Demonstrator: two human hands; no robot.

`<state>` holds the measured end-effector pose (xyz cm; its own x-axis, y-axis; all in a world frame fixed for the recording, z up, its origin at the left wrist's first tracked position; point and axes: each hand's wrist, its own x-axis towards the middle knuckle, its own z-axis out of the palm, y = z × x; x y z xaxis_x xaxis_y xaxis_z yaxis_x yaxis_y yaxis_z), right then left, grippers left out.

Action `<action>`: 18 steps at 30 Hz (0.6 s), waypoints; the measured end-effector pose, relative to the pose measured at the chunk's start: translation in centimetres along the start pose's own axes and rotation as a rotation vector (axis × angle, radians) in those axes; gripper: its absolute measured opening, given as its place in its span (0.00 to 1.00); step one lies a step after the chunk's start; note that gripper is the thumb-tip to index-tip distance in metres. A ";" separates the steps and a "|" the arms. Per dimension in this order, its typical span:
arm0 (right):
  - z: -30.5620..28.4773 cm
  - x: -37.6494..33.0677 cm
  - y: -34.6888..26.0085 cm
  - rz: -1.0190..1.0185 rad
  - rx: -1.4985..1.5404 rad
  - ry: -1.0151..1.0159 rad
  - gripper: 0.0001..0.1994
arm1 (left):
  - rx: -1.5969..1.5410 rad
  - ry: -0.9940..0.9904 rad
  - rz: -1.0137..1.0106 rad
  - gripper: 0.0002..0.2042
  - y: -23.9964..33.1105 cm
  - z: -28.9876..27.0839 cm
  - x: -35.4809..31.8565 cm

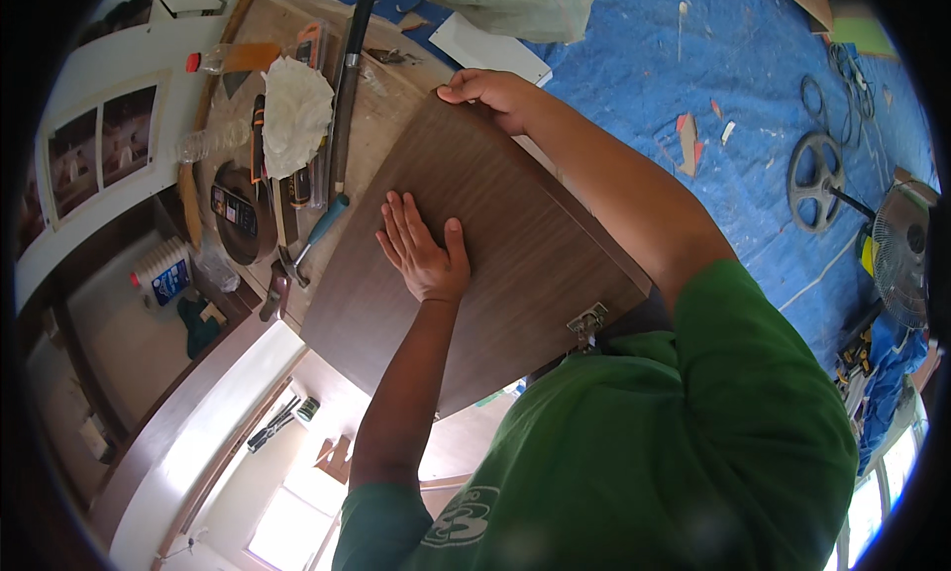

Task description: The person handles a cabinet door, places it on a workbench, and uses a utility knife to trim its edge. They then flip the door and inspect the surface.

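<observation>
A dark brown wood-grain cabinet door [515, 224] lies across the worktop in front of me, with a metal hinge [587, 319] on its near edge. My left hand [426, 249] rests flat on the door's face, fingers stretched and thumb spread. At the far corner, my right hand [490, 96] grips the door's edge, thumb on top; the undersides of its fingers are hidden. Left of the door lies a hammer [319, 236] with a teal handle, close to a phone [234, 210] resting in a round brown roll.
A crumpled white sheet [297, 115], a long black bar [352, 76] and a red-capped bottle [238, 57] crowd the worktop's left. Blue tarp [644, 86] covers the floor at right, bearing scraps, a grey spool [815, 182] and a fan [901, 244]. Shelves [129, 323] stand at left.
</observation>
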<state>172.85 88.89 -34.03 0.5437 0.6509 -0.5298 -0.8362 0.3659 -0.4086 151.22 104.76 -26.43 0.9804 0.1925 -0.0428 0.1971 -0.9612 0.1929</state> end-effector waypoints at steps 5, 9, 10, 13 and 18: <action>0.7 -0.7 0.7 -0.096 0.028 0.042 0.13 | 0.004 0.011 0.002 0.36 0.2 0.0 0.0; 0.2 -2.4 1.2 -0.104 0.064 0.028 0.12 | 0.009 0.021 0.016 0.36 0.2 0.0 0.0; -0.3 -3.0 1.5 -0.094 0.088 0.022 0.12 | 0.007 0.024 0.019 0.36 0.2 0.0 0.0; -1.3 -4.6 2.5 -0.043 0.169 0.049 0.08 | 0.007 0.027 0.020 0.35 0.1 0.1 -0.1; -0.2 -3.3 0.9 0.012 0.121 0.121 0.09 | 0.001 0.028 0.025 0.36 0.0 0.1 -0.1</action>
<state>170.33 86.93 -32.85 0.5326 0.5732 -0.6227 -0.8411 0.4407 -0.3136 151.09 104.75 -26.50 0.9847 0.1741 -0.0103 0.1728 -0.9659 0.1930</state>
